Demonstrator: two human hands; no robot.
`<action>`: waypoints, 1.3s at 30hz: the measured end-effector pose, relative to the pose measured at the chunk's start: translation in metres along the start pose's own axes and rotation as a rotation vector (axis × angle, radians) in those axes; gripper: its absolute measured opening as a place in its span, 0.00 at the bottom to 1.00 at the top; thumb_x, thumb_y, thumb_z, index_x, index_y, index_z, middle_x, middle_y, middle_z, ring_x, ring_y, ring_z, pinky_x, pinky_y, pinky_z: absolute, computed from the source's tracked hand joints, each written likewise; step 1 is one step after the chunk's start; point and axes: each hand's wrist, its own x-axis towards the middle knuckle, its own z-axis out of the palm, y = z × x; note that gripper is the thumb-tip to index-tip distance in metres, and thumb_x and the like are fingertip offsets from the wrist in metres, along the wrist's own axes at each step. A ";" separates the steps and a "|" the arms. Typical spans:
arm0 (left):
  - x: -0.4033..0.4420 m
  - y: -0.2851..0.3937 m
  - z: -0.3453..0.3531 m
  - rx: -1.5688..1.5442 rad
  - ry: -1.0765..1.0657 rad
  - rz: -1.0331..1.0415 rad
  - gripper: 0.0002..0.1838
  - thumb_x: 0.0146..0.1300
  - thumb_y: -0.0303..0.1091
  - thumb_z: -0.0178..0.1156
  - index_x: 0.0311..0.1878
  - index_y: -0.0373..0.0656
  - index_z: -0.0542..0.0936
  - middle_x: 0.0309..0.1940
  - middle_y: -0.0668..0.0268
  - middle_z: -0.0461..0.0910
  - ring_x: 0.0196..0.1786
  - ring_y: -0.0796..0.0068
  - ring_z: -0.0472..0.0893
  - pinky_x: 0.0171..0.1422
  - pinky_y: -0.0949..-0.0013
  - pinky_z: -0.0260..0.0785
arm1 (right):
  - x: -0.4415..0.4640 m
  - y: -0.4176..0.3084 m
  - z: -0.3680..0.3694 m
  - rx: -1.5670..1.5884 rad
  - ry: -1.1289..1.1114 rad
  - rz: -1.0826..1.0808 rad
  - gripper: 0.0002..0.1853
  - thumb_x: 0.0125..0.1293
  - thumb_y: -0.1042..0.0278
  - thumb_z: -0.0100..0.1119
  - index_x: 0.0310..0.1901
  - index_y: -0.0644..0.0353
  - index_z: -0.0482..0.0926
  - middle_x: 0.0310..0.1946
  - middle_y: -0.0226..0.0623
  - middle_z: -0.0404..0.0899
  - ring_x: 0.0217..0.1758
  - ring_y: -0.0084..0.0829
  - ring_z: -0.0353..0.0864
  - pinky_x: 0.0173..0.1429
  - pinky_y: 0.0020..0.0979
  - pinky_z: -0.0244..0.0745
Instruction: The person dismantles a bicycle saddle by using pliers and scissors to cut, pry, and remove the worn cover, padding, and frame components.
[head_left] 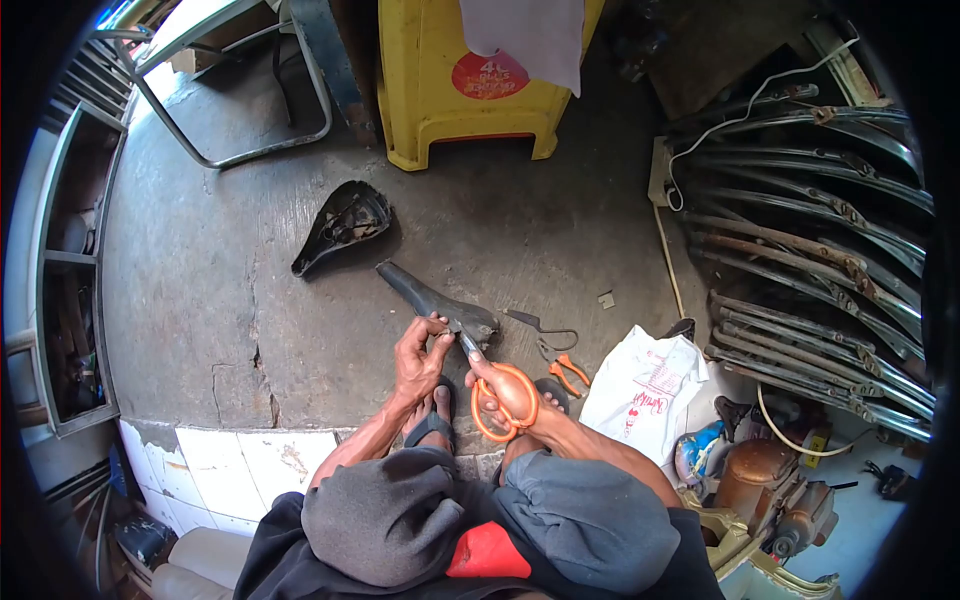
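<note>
My right hand is closed around the orange loop handles of a pair of scissors, whose blades point up and left. Close to the blade tips, my left hand pinches something small that I cannot make out. Just beyond both hands, a long, dark, saddle-shaped piece lies on the floor, its narrow end pointing up and left. Farther off, a black bicycle saddle rests with its hollow underside up. Right of the scissors are orange-handled pliers and a dark-handled cutting tool.
A yellow plastic stool stands ahead on the concrete floor. A white plastic bag lies to the right, beside a rusty motor. Stacked metal tubes fill the right side. A metal-framed chair is at upper left.
</note>
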 end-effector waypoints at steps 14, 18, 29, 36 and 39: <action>-0.028 -0.008 0.023 0.025 -0.156 -0.021 0.09 0.70 0.23 0.58 0.51 0.36 0.72 0.54 0.53 0.78 0.66 0.55 0.77 0.74 0.55 0.64 | -0.001 0.040 -0.058 -0.289 0.350 -0.110 0.26 0.75 0.39 0.52 0.37 0.59 0.72 0.17 0.29 0.71 0.15 0.23 0.73 0.18 0.27 0.69; -0.020 0.010 0.021 0.209 -0.315 0.189 0.14 0.65 0.26 0.65 0.50 0.35 0.74 0.54 0.50 0.78 0.70 0.46 0.74 0.76 0.49 0.63 | 0.000 0.036 -0.059 -0.249 0.340 -0.171 0.26 0.75 0.39 0.52 0.36 0.59 0.71 0.18 0.30 0.72 0.17 0.23 0.75 0.20 0.27 0.71; -0.022 0.004 0.041 0.138 -0.026 0.093 0.02 0.71 0.19 0.55 0.42 0.35 0.73 0.37 0.54 0.76 0.54 0.53 0.85 0.68 0.52 0.71 | -0.037 0.028 -0.038 -0.334 0.095 -0.072 0.34 0.76 0.34 0.47 0.57 0.64 0.77 0.18 0.30 0.70 0.17 0.23 0.72 0.21 0.29 0.69; -0.023 0.000 0.041 0.168 -0.016 0.161 0.04 0.68 0.18 0.57 0.42 0.35 0.73 0.37 0.54 0.76 0.50 0.53 0.84 0.67 0.53 0.72 | -0.033 0.017 -0.033 -0.152 -0.009 0.093 0.31 0.78 0.35 0.43 0.50 0.62 0.76 0.15 0.24 0.64 0.13 0.19 0.66 0.16 0.26 0.66; -0.028 0.000 0.041 0.173 -0.002 0.163 0.06 0.66 0.17 0.58 0.42 0.36 0.72 0.37 0.53 0.75 0.48 0.53 0.82 0.66 0.53 0.72 | -0.028 0.015 -0.031 -0.147 -0.005 0.079 0.31 0.78 0.35 0.43 0.48 0.61 0.76 0.15 0.24 0.64 0.13 0.19 0.65 0.17 0.25 0.65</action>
